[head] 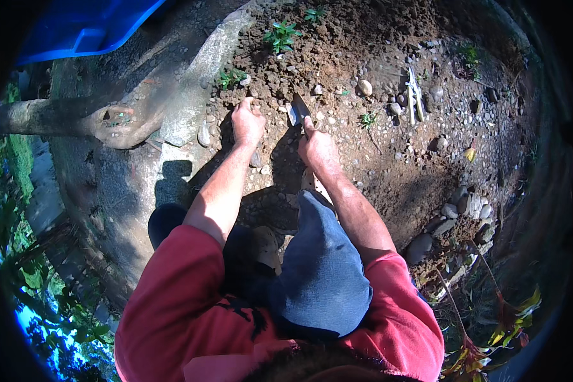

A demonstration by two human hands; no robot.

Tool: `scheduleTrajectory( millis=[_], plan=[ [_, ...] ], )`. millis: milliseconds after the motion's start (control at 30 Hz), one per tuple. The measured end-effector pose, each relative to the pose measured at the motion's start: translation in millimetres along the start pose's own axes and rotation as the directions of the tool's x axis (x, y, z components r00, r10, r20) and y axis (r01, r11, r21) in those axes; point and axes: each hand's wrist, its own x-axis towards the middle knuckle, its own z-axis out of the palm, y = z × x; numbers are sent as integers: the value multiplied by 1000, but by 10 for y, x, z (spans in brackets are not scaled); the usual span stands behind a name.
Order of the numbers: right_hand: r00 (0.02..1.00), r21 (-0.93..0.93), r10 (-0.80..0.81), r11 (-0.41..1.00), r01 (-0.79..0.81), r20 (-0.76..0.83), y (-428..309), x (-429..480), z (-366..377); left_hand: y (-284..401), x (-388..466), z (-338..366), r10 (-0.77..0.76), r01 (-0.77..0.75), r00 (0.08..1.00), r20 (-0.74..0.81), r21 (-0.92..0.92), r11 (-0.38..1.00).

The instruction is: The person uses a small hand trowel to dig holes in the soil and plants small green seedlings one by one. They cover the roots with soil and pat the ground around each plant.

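Note:
My right hand [319, 149] grips the handle of a garden trowel [298, 110], whose metal blade points up and lies against the stony soil [336, 62]. To its left, my left hand [248, 122] has its fingers curled at the edge of the loosened soil; whether something small is between them cannot be told. A small green plant [230, 79] grows just above my left hand, and a larger leafy one [281, 37] stands farther up. Off to the right, pruning shears [414, 95] with pale handles lie on the ground.
A pale stone edging [205, 67] curves along the left, beside a thick root or trunk [47, 117]. A blue plastic container [88, 33] is at the upper left. Stones [451, 210] are piled at the right. A small uprooted-looking weed [368, 120] lies right of the trowel.

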Motion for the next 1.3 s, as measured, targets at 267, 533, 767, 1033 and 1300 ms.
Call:
scheduleTrajectory(
  millis=[267, 533, 767, 1033, 1300],
  plan=[
    [991, 73, -127, 989, 129, -30, -25, -134, 25, -150, 70, -101, -103, 108, 991, -90, 56, 993],
    [973, 149, -187, 967, 206, -133, -71, -259, -21, -111, 133, -216, -64, 65, 978, -199, -1, 998],
    [953, 124, -283, 947, 296, -108, -111, -277, -44, 161, 226, -72, -312, 298, 922, -229, -92, 950],
    [978, 143, -188, 969, 200, -91, -14, -314, -150, 400, 531, 60, -648, 590, 743, -164, -294, 752],
    [992, 229, -108, 966, 120, -65, 157, -540, -317, 133, 188, 177, -441, 284, 864, -241, -491, 824]
  ],
)
